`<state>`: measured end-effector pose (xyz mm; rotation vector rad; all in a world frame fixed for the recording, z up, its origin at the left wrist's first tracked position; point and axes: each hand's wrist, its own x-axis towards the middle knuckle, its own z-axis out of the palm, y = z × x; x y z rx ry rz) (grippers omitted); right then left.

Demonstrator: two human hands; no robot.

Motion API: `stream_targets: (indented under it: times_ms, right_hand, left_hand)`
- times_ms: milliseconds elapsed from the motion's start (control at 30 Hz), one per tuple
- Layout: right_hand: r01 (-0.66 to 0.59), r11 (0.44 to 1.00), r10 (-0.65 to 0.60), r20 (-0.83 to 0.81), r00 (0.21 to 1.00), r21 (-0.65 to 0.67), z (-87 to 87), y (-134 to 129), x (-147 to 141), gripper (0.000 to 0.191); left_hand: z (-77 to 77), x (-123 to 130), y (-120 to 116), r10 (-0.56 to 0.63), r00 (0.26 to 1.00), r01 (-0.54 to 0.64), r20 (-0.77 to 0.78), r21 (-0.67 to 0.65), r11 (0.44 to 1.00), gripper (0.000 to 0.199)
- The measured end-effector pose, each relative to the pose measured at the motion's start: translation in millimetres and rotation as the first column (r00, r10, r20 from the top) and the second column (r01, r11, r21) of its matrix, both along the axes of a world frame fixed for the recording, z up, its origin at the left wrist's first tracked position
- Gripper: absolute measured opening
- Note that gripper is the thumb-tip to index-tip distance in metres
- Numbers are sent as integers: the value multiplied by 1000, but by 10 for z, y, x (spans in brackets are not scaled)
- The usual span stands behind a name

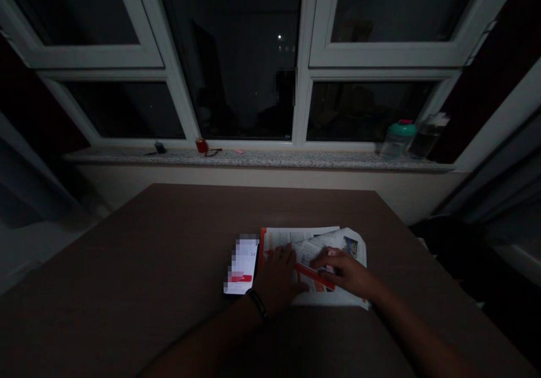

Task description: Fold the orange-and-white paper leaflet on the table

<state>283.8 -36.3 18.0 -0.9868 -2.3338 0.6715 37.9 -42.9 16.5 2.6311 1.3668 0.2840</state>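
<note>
Printed paper sheets (306,240) with red and orange patches lie on the brown table, one corner folded over at a slant. My left hand (276,276) rests flat on their left part, fingers spread, a dark band at its wrist. On the right part, my right hand (349,271) is closed, its fingers pinched together beside a small pinkish thing (332,252); whether it grips this I cannot tell in the dim light. A red strip (316,275) runs at a slant between the hands. Just left of the paper lies a lit phone (244,265), its screen partly blurred out.
Along the granite windowsill (270,159) behind the table (169,243) stand a green-lidded bottle (397,138), another clear bottle (429,136), a red jar (202,145) and a small dark bottle (159,147). Dark clothing or fabric lies at the right.
</note>
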Motion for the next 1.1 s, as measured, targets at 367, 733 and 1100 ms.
stream_targets:
  times_ms: [367, 733, 1100]
  right_hand:
    - [28, 987, -47, 114, 992, 161, 15, -29, -137, 27]
    - [45, 994, -57, 116, 992, 104, -3, -28, -135, 26]
    - [46, 995, -55, 106, 993, 86, -24, -15, -127, 25]
  left_hand:
    - [115, -25, -17, 58, 998, -57, -30, 14, 998, 71]
    - [72, -26, -60, 105, 994, -103, -29, 79, 992, 59]
    - [174, -54, -66, 160, 981, -151, -107, 87, 985, 59]
